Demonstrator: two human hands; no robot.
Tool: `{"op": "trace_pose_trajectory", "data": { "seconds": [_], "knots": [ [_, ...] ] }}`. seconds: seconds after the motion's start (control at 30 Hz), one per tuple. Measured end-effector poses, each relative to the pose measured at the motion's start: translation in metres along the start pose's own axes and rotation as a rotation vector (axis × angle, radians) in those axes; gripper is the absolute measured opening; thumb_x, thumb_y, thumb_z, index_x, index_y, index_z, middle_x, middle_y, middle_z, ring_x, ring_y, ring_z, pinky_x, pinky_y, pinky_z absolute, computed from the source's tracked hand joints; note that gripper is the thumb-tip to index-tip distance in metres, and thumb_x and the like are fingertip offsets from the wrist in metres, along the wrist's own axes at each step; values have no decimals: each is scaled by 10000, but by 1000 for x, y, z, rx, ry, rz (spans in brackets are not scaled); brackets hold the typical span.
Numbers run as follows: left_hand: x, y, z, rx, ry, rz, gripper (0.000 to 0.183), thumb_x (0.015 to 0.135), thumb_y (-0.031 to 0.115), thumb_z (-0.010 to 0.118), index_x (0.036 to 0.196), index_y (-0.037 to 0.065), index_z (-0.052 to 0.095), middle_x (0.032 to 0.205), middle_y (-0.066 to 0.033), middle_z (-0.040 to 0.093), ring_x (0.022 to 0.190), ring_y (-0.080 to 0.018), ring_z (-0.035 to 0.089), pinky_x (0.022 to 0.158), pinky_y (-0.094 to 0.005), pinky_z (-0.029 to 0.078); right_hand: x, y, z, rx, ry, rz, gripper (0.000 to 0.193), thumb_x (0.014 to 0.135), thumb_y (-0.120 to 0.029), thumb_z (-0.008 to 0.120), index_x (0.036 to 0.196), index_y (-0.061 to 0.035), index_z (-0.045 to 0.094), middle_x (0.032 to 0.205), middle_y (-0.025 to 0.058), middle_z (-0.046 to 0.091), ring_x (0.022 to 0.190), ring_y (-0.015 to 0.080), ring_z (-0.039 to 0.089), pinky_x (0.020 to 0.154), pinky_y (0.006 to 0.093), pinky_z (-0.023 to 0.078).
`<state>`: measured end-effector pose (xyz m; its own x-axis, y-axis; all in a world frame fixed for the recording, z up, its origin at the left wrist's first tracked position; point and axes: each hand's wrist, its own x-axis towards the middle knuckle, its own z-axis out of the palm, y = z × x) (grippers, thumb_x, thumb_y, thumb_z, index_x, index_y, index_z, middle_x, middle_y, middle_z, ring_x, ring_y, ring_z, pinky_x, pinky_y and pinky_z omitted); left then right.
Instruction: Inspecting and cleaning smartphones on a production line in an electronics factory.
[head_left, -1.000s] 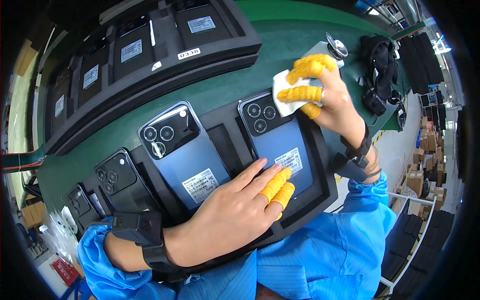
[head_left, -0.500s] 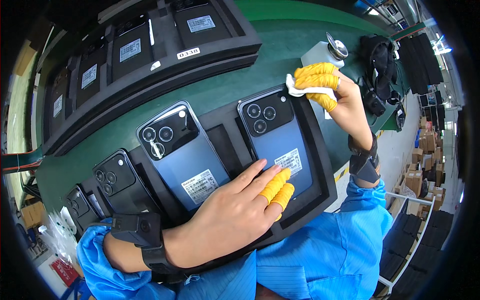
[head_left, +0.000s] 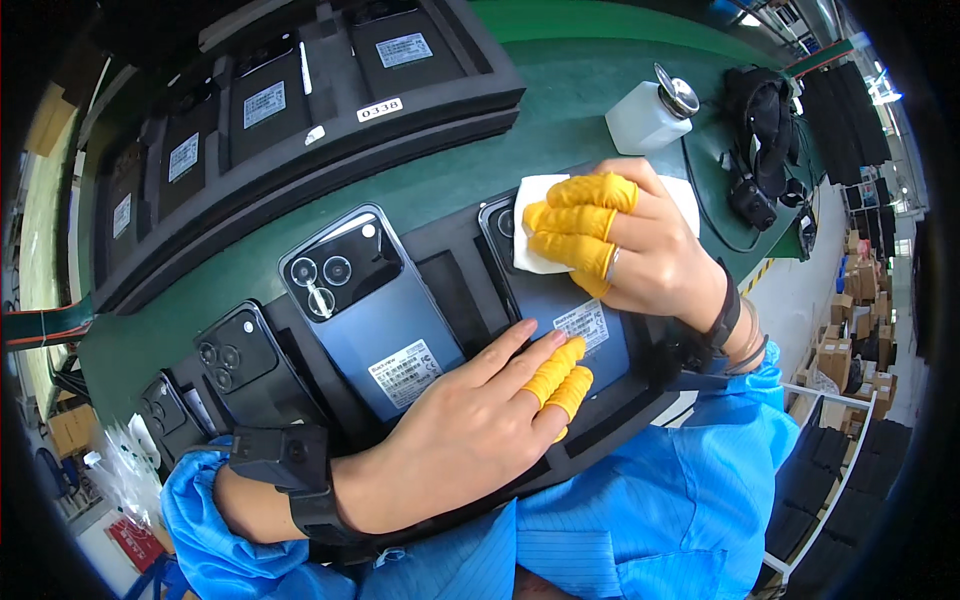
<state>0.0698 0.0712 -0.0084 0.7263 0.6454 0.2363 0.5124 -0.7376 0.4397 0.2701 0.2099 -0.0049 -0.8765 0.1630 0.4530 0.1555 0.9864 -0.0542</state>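
A dark foam tray [head_left: 640, 405] holds a row of smartphones, lying with their camera sides up. Over the camera block of the rightmost blue phone [head_left: 540, 292], my right hand [head_left: 655, 245] presses a folded white wipe [head_left: 533, 252] with its yellow-covered fingers, hiding most of the lenses. My left hand [head_left: 465, 425] lies flat, fingers stretched out, its tips on the lower part of that phone beside the white label. Two of its fingers wear yellow covers. Left of it sits another blue phone [head_left: 365, 330], and farther left are darker phones [head_left: 255, 365].
Behind, on the green table [head_left: 560, 110], stands a second black foam tray [head_left: 445, 105] with several labelled phones. A white pump bottle [head_left: 640, 120] is at the back right, near black straps and a small device [head_left: 750, 195]. A clear plastic bag [head_left: 130, 475] shows at the left.
My right hand has moved left and down from near the bottle onto the right phone's cameras, with the wipe now spread under its fingers. My left hand has stayed in place.
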Motion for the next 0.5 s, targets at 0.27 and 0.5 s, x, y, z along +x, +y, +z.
{"op": "trace_pose_trajectory", "data": {
  "seconds": [0.27, 0.5],
  "knots": [
    [1, 0, 5, -37, 70, 4, 276, 891, 195, 609, 1062, -16, 661, 1206, -193, 649, 1210, -292, 584, 1105, -436, 400, -15, -16, 1, -48, 6, -35, 297, 632, -125, 664, 912, -36, 713, 981, 76, 693, 977, 234, 637, 877, 387, 501],
    [1, 0, 5, -72, 73, 12, 274, 899, 169, 593, 1058, -47, 648, 1180, -217, 654, 1192, -313, 593, 1114, -437, 389, -26, -10, -11, -92, -26, 21, 249, 663, -98, 727, 907, -54, 705, 1002, 75, 695, 956, 267, 651, 900, 414, 493]
  ]
}}
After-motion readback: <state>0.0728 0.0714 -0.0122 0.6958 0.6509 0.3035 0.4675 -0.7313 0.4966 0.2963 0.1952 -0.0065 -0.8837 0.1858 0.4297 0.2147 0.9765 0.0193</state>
